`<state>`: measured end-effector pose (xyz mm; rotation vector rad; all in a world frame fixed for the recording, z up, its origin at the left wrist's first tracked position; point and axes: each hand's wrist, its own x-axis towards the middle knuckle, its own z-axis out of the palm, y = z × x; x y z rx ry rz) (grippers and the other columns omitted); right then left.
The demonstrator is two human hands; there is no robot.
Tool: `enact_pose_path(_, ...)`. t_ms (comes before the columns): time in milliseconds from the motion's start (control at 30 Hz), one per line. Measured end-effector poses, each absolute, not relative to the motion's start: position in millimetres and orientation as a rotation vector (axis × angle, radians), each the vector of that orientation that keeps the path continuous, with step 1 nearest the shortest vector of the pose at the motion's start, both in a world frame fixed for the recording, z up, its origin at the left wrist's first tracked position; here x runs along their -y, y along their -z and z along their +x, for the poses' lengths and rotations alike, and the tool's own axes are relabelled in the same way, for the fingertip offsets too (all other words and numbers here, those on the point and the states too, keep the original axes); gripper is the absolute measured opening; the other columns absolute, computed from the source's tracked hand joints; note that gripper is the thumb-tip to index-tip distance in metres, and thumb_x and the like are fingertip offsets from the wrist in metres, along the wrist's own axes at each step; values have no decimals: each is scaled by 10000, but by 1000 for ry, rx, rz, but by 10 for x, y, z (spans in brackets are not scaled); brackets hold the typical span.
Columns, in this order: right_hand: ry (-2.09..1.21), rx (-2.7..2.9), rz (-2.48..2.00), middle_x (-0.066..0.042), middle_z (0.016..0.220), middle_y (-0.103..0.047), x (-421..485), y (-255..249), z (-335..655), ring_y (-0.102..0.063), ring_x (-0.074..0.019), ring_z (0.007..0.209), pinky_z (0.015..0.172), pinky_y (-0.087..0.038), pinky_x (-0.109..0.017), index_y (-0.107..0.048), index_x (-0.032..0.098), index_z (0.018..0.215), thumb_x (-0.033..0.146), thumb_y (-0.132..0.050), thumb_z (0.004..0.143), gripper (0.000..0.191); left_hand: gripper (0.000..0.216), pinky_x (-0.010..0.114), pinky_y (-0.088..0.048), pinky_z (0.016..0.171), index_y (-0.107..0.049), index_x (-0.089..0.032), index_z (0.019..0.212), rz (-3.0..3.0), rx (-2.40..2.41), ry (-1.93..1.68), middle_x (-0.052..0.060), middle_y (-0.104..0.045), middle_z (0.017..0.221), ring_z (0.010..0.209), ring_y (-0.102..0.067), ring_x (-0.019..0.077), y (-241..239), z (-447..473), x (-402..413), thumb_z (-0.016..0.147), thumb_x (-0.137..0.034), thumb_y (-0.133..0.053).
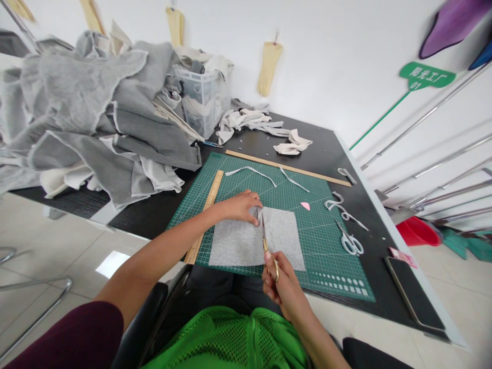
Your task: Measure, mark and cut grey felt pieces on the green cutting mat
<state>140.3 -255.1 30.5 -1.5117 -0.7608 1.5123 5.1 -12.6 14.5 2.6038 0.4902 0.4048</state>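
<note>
A piece of grey fabric (238, 243) lies on the green cutting mat (319, 241) in front of me. My right hand (282, 279) is closed round the gold handles of a pair of scissors (265, 243). Their blades point away from me and lie along a line in the middle of the fabric, near its far edge. My left hand (244, 207) pinches the fabric's far edge, just left of the blade tips. Some of the cloth under those fingers is hidden.
Left of the fabric lies a wooden ruler (207, 210); a longer wooden strip (288, 166) crosses the mat's far side. White-handled scissors (350, 243), pink chalk (305, 206) and a phone (413, 292) are on the right. Grey cloth (88, 97) is heaped at left beside a plastic bin (203, 97).
</note>
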Motion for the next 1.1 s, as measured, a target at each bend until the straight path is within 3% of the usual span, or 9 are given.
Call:
enact_pose_path(267, -1506, 768, -1528, 122, 532, -433, 2575, -279, 1400, -320, -38, 333, 322, -155, -138, -405, 249, 881, 683, -545, 898, 456, 756, 361, -363, 961, -539, -229, 1397, 2606, -519, -382, 84, -580, 1165, 1100, -488, 273, -181, 55, 153, 747, -530, -782)
enact_pose_path(467, -1506, 752, -1529, 120, 536, -437, 2595, -282, 1370, -320, -37, 332, 324, -140, -140, -413, 249, 891, 674, -559, 895, 449, 510, 371, -328, 1021, -692, -255, 1188, 2603, -425, -412, 53, -604, 1187, 1084, -511, 243, -139, 60, 124, 747, -488, -799)
enact_pose_path(700, -1512, 761, -1511, 120, 540, -427, 2598, -275, 1373, -319, -30, 342, 332, -151, -134, -403, 247, 886, 648, -539, 924, 425, 529, 357, -350, 981, -675, -207, 1140, 2578, -435, -432, 55, -627, 1154, 1079, -520, 242, -137, 48, 125, 720, -496, -818)
enact_pose_path(933, -1509, 751, -1527, 119, 552, -433, 2603, -250, 1384, -323, -30, 347, 334, -150, -137, -399, 247, 897, 643, -537, 928, 421, 334, 360, -327, 1016, -694, -180, 1021, 2553, -424, -476, 47, -669, 1049, 1027, -567, 209, -146, 57, 110, 813, -433, -763)
enact_pose_path(1100, -1494, 761, -1539, 118, 548, -435, 2601, -266, 1371, -322, -30, 345, 337, -147, -141, -403, 246, 891, 656, -550, 913, 437, 276, 342, -369, 974, -718, -166, 958, 2567, -465, -500, 43, -684, 985, 987, -589, 201, -132, 85, 99, 777, -357, -803)
